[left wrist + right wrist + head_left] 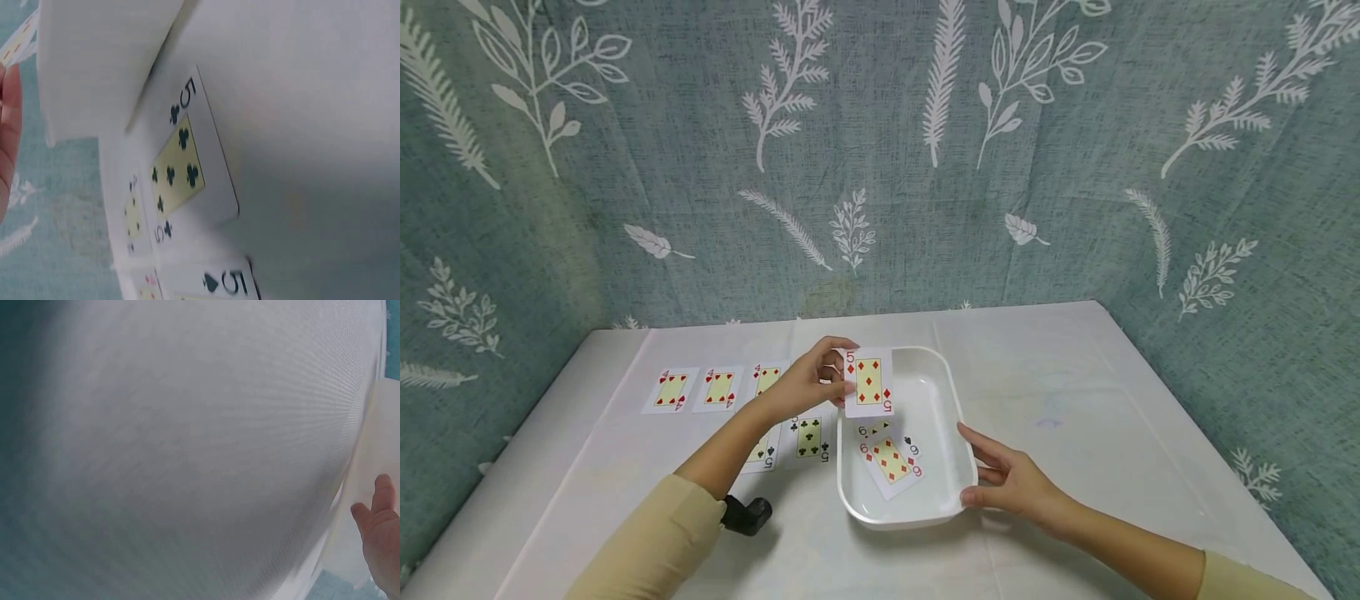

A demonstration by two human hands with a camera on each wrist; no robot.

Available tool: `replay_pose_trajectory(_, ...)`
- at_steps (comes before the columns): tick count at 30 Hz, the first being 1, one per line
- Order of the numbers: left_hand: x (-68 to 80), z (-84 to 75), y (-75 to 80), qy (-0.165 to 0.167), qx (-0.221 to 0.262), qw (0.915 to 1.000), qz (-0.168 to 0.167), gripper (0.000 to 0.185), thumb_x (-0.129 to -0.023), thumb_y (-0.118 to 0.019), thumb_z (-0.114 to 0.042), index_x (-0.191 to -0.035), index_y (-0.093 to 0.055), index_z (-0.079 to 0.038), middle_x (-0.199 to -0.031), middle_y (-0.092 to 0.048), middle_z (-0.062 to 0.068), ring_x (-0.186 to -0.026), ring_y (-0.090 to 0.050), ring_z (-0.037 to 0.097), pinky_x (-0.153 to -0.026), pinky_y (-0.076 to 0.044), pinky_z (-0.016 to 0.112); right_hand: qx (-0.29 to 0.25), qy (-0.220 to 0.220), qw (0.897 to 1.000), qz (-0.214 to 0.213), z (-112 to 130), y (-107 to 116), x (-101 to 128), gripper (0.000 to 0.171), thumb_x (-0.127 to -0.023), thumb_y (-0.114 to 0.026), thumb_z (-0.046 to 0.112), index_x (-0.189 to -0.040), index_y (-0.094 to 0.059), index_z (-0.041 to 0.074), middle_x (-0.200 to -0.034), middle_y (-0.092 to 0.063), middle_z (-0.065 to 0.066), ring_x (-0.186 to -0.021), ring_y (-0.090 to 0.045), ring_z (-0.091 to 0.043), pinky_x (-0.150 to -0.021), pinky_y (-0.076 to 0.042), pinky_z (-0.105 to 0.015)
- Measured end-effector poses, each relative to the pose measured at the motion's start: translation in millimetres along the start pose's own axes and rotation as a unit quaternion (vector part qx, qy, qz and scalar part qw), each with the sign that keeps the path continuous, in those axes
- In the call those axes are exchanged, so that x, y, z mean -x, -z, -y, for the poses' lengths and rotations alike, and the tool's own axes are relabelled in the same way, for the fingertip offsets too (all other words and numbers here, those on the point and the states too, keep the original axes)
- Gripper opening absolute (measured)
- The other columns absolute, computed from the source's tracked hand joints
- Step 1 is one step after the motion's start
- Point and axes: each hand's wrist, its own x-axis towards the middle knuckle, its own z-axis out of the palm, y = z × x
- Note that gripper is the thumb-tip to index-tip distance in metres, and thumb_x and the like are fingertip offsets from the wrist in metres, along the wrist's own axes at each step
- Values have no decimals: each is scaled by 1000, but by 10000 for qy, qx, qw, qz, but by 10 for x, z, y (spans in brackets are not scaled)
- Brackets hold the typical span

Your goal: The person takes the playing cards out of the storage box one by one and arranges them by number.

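In the head view my left hand (808,385) pinches a five of diamonds (868,385), face up, above the far left part of a white tray (940,408). Inside the tray a six of diamonds (891,463) lies over a black six (880,430), which it partly covers. Against the tray's right side rests my right hand (1018,483), its thumb and fingers spread along the outer wall. Just left of the tray is a five of clubs (808,437), also large in the left wrist view. A five of spades (762,450) is partly hidden by my left forearm.
Red fours make a row behind my left arm: one at the left (671,390), one in the middle (718,388), one at the right (767,379). A white cloth covers the table (1075,400). Behind it hangs a leaf-patterned green curtain (880,192).
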Motion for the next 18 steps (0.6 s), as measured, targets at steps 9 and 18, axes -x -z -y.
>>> replay_pose_trajectory(9,199,10,193,148,-105,9998,-7,58,-87,-65,-1,-137,-35,-4,-95,-48,15,-76,-62,20,-66,-57,41,6,-66,10000,4,12,-7,17,91,-79,-76,10,-149,-20,2,-146,-25,-33,-125,-44,-44,-85,-52,-32)
replay_pose_trajectory(18,471,-15,439,113,-175,9997,-143,58,-87,-65,-2,-137,-35,-4,-94,-46,15,-74,-62,18,-65,-56,42,29,-84,10000,-11,29,1,23,91,-78,-76,10,-150,-20,3,-146,-26,-32,-125,-44,-44,-85,-52,-32)
